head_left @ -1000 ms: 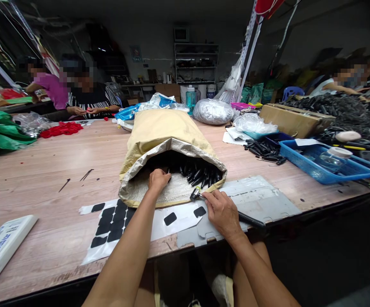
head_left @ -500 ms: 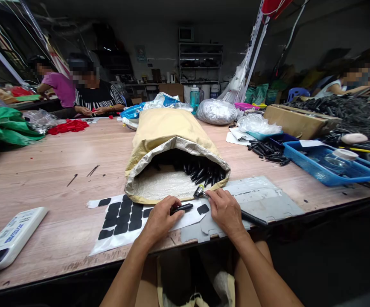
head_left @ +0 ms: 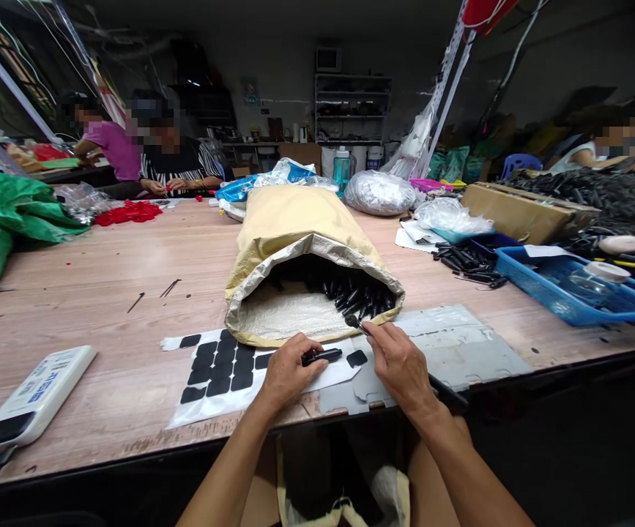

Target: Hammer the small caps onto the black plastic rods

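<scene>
My left hand (head_left: 291, 368) is closed on a slim black pen-like piece (head_left: 322, 356), held flat over the white backing sheet. Gripped in my right hand (head_left: 399, 360) is a small hammer (head_left: 355, 323); its dark head is raised near the sack's mouth and its black handle sticks out behind the palm. The sheet of black square stickers (head_left: 221, 369) lies partly under my left hand, with one loose square (head_left: 357, 359) between the hands. Just beyond, a beige woven sack (head_left: 306, 216) gapes toward me, with many black pieces (head_left: 358, 296) inside.
A grey board (head_left: 454, 344) lies at the table's front edge. To the right are a blue tray (head_left: 564, 304) and a heap of black parts (head_left: 465, 260). A white device (head_left: 34, 399) with a cable and a green bag (head_left: 15, 219) are at left. Co-workers (head_left: 177, 161) sit across.
The hammer has turned and lifted slightly, so its head now points differently. The left hand keeps the pen-like piece in place. The whole view has shifted a little.
</scene>
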`<act>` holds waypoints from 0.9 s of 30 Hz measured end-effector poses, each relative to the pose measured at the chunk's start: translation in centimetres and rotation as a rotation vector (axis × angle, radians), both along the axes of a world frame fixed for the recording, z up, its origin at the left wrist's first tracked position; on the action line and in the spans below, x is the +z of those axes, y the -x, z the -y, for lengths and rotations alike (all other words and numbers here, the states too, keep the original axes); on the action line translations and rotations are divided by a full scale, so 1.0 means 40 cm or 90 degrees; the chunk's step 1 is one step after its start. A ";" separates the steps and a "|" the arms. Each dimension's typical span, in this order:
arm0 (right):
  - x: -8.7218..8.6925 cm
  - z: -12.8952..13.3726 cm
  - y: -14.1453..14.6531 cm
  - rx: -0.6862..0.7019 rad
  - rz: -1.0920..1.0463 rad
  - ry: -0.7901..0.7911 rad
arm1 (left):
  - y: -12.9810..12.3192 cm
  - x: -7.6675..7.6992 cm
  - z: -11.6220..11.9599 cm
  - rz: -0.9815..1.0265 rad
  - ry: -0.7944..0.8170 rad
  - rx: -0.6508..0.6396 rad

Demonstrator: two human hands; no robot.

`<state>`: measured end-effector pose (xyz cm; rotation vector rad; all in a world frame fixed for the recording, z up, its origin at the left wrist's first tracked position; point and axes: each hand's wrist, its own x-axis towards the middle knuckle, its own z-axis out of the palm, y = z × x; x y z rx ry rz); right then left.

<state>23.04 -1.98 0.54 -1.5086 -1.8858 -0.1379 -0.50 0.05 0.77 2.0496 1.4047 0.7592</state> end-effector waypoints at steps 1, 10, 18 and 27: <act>0.005 0.007 0.008 0.021 -0.036 0.001 | 0.000 -0.002 -0.001 0.006 0.004 0.004; 0.035 0.065 0.075 0.128 -0.128 0.061 | 0.001 -0.019 -0.012 0.066 0.028 0.034; 0.020 0.080 0.099 0.122 0.018 0.040 | 0.003 -0.021 -0.015 0.065 0.021 0.026; 0.022 0.078 0.070 0.100 -0.057 0.001 | -0.001 -0.018 -0.014 0.047 0.037 0.042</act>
